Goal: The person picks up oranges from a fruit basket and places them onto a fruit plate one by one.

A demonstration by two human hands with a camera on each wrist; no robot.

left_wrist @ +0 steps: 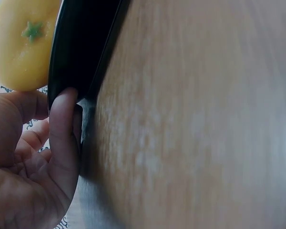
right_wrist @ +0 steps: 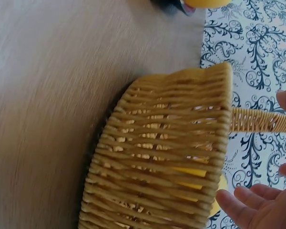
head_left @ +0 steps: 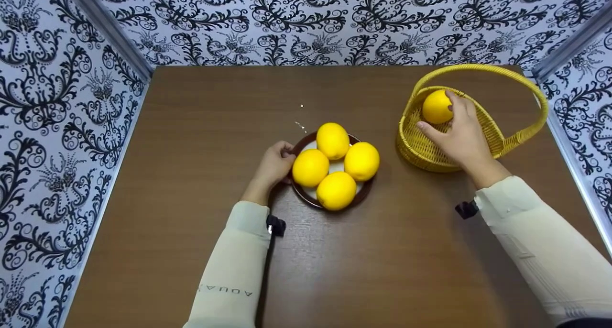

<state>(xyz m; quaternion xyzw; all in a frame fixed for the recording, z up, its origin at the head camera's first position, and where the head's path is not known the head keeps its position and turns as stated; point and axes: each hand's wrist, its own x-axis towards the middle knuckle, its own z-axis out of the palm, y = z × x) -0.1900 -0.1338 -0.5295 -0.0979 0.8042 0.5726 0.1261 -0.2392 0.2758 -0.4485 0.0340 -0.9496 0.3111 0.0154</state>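
A round dark-rimmed plate (head_left: pixel 306 197) with a pale inside bears several yellow-orange oranges (head_left: pixel 336 191). My left hand (head_left: pixel 275 165) pinches the plate's left edge. In the left wrist view the thumb and fingers (left_wrist: pixel 63 124) hold its dark side, beside an orange (left_wrist: pixel 24 47) with a green star-shaped stem mark. To the right stands a yellow woven basket (head_left: pixel 420 158), where another orange (head_left: pixel 436 107) lies inside at the back. Over the basket is my right hand (head_left: pixel 461 134), its thumb and fingers spread apart beside that orange. In the right wrist view the basket wall (right_wrist: pixel 157 143) partly hides the orange.
The basket's tall arched handle (head_left: pixel 540 103) rises on the right, past my right hand. Patterned panels (head_left: pixel 315 27) wall the brown wooden table (head_left: pixel 201 127) at the back and sides. Small white specks (head_left: pixel 300 125) lie behind the plate.
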